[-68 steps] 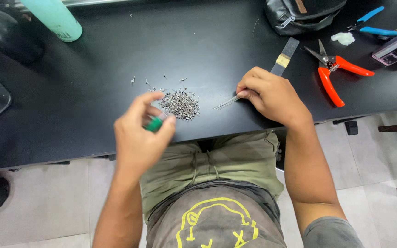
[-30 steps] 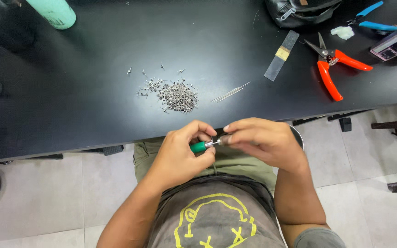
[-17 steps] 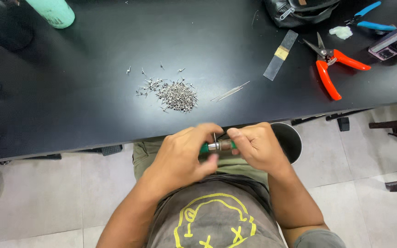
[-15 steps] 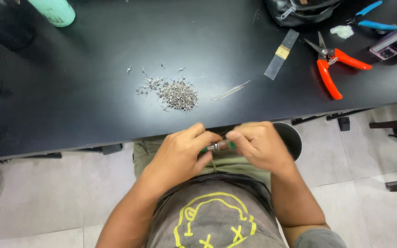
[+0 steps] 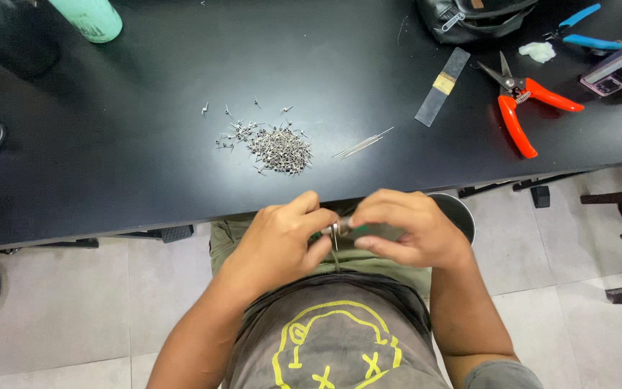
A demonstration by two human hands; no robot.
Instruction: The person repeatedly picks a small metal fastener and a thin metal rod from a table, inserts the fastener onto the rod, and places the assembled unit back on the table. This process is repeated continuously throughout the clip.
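- Head view looks straight down on a black table (image 5: 145,166) that fills the upper half of the frame, with the person's lap and both hands just below its near edge, at centre.
- Left hand (image 5: 282,241) and right hand (image 5: 404,230) are drawn together over the lap, fingertips meeting; between them they pinch a small green-handled tool (image 5: 341,229) with a short metal end. Both hands are closed on it, seemingly so one steadies the handle while the other works at the tip; what exactly sits at the tip is too small to tell.
- Above the hands, at centre of the table, lies a heap of tiny metal pins (image 5: 276,144), with a few strays scattered to its left, within easy reach.
- Just right of the heap rests a small bundle of thin wires (image 5: 363,144), laid apart from the pins, probably to keep the two kinds separate.
- Upper right holds red-handled cutters (image 5: 523,108), a dark flat strip (image 5: 440,86), blue-handled pliers (image 5: 577,29) and a black bag (image 5: 476,14), all set well away from the hands.
- Upper left shows a mint-green bottle (image 5: 88,18).
- A round dark bin (image 5: 455,212) sits below the table edge, just right of the right hand.
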